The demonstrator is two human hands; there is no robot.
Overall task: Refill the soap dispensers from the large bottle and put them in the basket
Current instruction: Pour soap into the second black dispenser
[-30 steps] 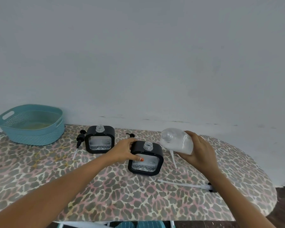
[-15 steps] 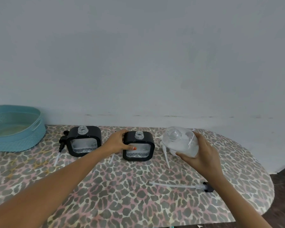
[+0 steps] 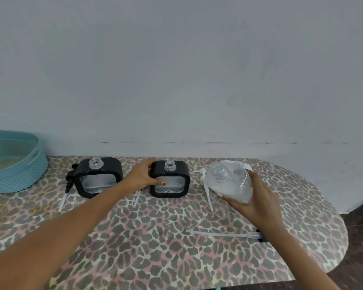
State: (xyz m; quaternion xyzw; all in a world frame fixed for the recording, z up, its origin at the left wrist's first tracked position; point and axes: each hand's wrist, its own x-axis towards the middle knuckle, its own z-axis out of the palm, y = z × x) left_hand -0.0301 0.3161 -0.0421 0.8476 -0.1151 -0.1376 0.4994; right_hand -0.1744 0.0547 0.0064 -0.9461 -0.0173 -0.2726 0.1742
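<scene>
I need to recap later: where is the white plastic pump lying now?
In the head view, the white plastic pump lies on the leopard-print table, right of centre, between the right black square dispenser and the clear large bottle.

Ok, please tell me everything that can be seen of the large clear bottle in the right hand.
The large bottle looks like clear plastic, rounded, with a threaded neck and no cap or pump on it. It is tilted, its open mouth turned left toward the nearer dispenser but apart from it. Its contents look clear to whitish; the level is hard to judge. The right hand grips its lower end, fingers curled beneath. A white pump lies just left of it.
</scene>
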